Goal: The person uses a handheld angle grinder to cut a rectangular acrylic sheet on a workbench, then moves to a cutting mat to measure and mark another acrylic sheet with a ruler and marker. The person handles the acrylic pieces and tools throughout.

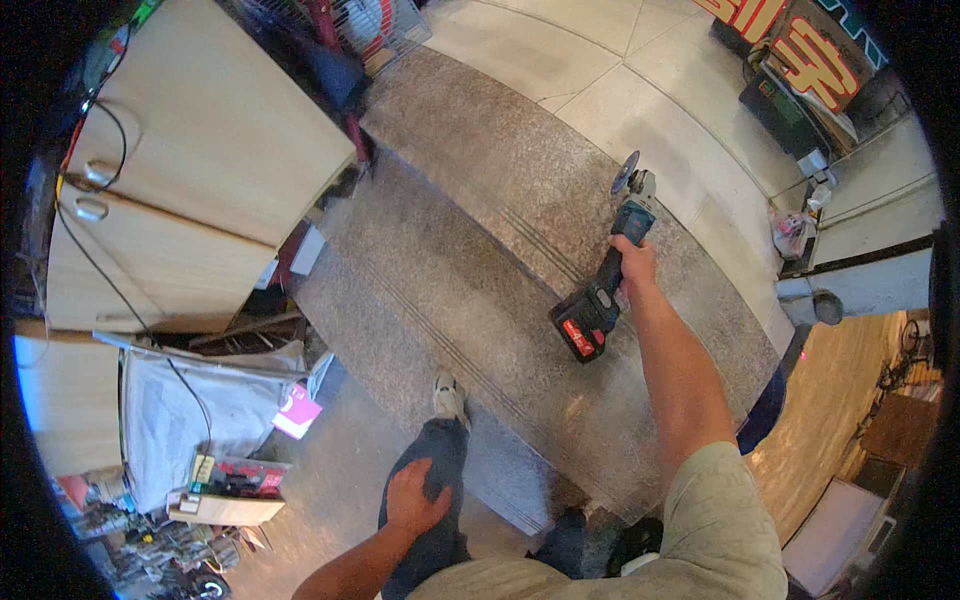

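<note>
My right hand (634, 265) is wrapped round the body of a cordless angle grinder (632, 220), out over the stone steps (480, 260). The grinder's thin disc (625, 172) points away from me, at the far end of the tool. Its black and red battery (583, 325) hangs at the near end, below my wrist. My left hand (415, 497) lies on my bent left leg with its fingers spread, holding nothing. My left shoe (449, 398) stands on a lower step.
Pale cabinets (190, 200) stand at the left, with a cable hanging across them. A grey-white covered box (200, 420) and a pink card (297, 411) are below. Pale floor tiles (680, 120) lie beyond the steps. A plastic bag (793, 235) sits at the right near a pale post (870, 292).
</note>
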`<state>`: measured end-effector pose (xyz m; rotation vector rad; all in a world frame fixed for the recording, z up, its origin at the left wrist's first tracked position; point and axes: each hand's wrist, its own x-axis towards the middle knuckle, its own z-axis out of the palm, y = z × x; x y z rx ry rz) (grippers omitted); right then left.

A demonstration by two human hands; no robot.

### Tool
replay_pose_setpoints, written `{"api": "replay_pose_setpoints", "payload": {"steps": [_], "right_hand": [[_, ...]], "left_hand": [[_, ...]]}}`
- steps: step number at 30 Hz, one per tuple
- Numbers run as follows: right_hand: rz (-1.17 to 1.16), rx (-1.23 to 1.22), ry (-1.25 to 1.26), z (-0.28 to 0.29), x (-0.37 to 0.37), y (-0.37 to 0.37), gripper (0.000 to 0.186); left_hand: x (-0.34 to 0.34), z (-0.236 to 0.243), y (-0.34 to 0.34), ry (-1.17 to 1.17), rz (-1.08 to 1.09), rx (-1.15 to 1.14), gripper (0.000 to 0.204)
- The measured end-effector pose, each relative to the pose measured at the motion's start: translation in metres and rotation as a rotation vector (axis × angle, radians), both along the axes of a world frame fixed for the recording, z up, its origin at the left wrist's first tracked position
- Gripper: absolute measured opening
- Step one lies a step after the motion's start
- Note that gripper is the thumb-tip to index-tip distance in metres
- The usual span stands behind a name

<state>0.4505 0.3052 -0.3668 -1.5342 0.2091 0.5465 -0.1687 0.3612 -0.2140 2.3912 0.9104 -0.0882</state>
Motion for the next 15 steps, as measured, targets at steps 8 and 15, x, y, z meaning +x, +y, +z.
{"api": "replay_pose_setpoints", "payload": {"steps": [8, 15], "right_hand": [[-0.191, 0.093, 0.083, -0.038, 0.02, 0.016, 0.039], [-0.231, 0.179, 0.027, -0.037, 0.009, 0.01, 0.033]], "left_hand": [[-0.014, -0.004, 0.024, 0.025, 0.0, -0.008, 0.071], [-0.02, -0.005, 0.022, 0.067, 0.006, -0.047, 0.072]]}}
